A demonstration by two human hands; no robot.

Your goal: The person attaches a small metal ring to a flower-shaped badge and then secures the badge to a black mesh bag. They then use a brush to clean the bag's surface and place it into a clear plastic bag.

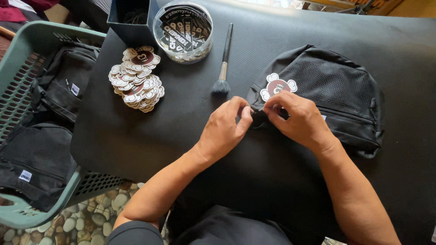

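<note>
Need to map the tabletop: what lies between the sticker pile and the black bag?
The brush, bristles toward the person, lies between the sticker pile and the black bag, per the head view.

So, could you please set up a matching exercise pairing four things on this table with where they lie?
Things:
1. brush
2. pile of tags
3. round clear tub
4. black bag

Places:
A. under both hands
B. beside the dark box
C. between tub and bag
D. near the green basket

Pairs: 1-C, 2-D, 3-B, 4-A
</note>
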